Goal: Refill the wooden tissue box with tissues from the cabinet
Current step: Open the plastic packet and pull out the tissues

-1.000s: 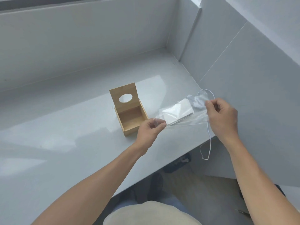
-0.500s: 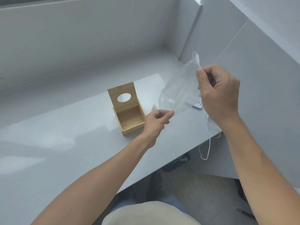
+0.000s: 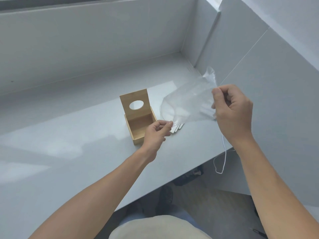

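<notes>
A small wooden tissue box [image 3: 140, 125] stands open on the grey counter, its lid with an oval hole raised upright at the back; the inside looks bare. Right of it I hold a clear plastic bag [image 3: 188, 102] above the counter. My right hand [image 3: 231, 111] pinches the bag's upper right side, lifted high. My left hand [image 3: 156, 133] pinches its lower left corner beside the box. White folded tissues [image 3: 177, 128] poke out under the bag, lying on the counter against my left fingers.
The grey counter [image 3: 72, 149] runs into a corner with grey walls behind and to the right. A white cord [image 3: 222, 159] hangs over the counter's front edge near my right wrist. Dark floor and shoes show below.
My right hand lifted the bag's right end up, tilting it steeply. The tissues slid down and now poke out at the lower end by my left hand.
</notes>
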